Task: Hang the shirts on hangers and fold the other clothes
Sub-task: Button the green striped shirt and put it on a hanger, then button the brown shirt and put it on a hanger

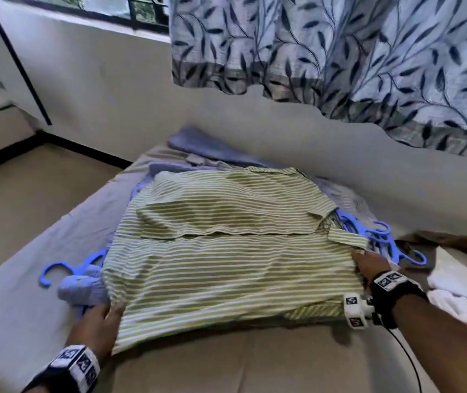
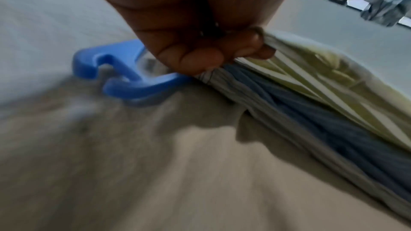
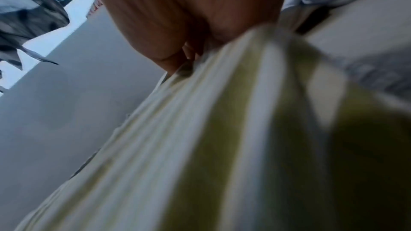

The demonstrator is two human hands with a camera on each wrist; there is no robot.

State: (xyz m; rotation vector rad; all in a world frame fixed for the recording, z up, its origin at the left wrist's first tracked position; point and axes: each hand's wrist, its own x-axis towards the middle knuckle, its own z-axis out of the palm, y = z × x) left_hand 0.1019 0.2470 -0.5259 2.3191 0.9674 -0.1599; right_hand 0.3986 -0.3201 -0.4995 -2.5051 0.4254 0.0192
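Note:
A green and white striped shirt (image 1: 226, 251) lies spread across the bed, collar toward the right, on top of blue clothes. My left hand (image 1: 99, 321) pinches its near left hem; the left wrist view shows the left hand (image 2: 211, 50) with fingers curled on the striped shirt (image 2: 322, 80) above blue fabric. My right hand (image 1: 368, 263) grips the shirt's right edge beside the collar, and the right hand (image 3: 191, 41) holds striped shirt cloth (image 3: 222, 129) in the right wrist view. A blue hanger (image 1: 65, 269) lies at the left; more blue hangers (image 1: 382, 236) lie at the right.
Blue garments (image 1: 198, 148) are piled under and behind the shirt. White cloth (image 1: 464, 290) and a brown garment (image 1: 439, 239) lie at the right edge. The wall (image 1: 283, 137) with a leaf-print curtain (image 1: 340, 52) runs behind the bed (image 1: 226, 364); floor (image 1: 28, 180) lies to the left.

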